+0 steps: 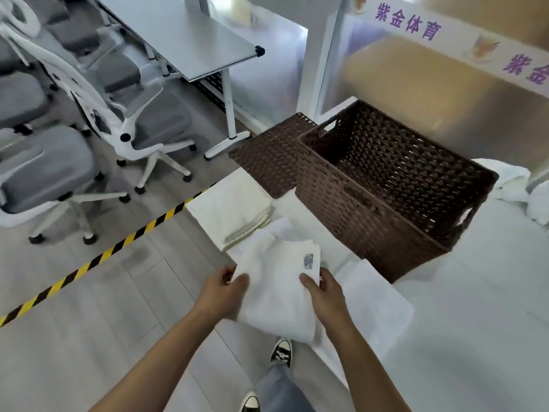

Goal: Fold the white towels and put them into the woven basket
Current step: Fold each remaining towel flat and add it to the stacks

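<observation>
Left hand and right hand each pinch an edge of a folded white towel with a small label, held over the near edge of the white table. Dark brown woven basket stands just beyond, open, its matching lid leaning at its left. Cream folded towels stacked left; crumpled white towels far right. Grey office chairs across the striped floor tape.

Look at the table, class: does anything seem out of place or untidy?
Yes. The woven basket holds no towels, and crumpled white towels lie unfolded beyond its right end, while a neat folded stack sits to its left.
</observation>
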`<state>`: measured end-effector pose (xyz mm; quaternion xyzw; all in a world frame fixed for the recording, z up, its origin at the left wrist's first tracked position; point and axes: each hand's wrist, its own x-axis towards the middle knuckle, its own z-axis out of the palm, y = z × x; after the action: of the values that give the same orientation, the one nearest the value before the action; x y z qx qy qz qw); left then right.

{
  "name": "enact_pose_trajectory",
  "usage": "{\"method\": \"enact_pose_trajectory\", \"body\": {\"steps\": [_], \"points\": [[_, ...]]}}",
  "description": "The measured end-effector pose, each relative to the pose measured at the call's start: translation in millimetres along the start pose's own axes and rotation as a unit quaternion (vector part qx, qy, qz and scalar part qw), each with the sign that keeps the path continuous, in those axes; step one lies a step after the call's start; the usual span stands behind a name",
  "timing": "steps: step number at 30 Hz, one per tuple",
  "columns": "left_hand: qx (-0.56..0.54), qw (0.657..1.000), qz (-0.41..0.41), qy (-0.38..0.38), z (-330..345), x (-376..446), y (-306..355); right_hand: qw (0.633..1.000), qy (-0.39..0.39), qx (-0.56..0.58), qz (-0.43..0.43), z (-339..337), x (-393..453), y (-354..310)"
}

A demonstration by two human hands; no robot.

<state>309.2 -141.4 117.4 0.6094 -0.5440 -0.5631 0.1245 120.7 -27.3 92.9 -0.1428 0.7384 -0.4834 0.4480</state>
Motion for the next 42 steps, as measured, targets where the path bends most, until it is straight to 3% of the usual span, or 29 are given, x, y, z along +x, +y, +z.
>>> {"method": "enact_pose_trajectory", "body": {"steps": [5, 11, 22, 24, 26, 28, 30, 35, 42], "points": [[0.039, 0.999, 0.026, 0.011, -30, 63, 29, 1.0, -0.021, -0.018, 0.011, 36, 59, -28], [0.16, 0.985, 0.066, 0.022, -74, 154, 69, 0.999, -0.022, -0.033, 0.013, 90, 109, -62], [0.287, 0.95, 0.1, -0.065, -114, 300, 103, 0.99, 0.129, -0.037, 0.047, 191, 171, -73], [0.343, 0.921, 0.172, -0.067, -114, 311, 89, 0.98, 0.179, -0.082, 0.02, 204, 171, -70], [0.43, 0.854, 0.282, -0.074, -115, 313, 74, 0.948, 0.216, -0.228, -0.046, 213, 171, -64], [0.474, 0.806, 0.347, -0.074, -118, 309, 62, 0.892, 0.221, -0.381, -0.095, 221, 168, -61], [0.496, 0.78, 0.373, -0.077, -121, 304, 55, 0.876, 0.188, -0.43, -0.114, 227, 165, -60], [0.518, 0.767, 0.362, -0.115, -126, 306, 51, 0.886, 0.118, -0.445, -0.053, 232, 164, -56], [0.49, 0.738, 0.451, -0.106, -113, 294, 69, 0.89, 0.181, -0.412, -0.073, 221, 152, -72]]}}
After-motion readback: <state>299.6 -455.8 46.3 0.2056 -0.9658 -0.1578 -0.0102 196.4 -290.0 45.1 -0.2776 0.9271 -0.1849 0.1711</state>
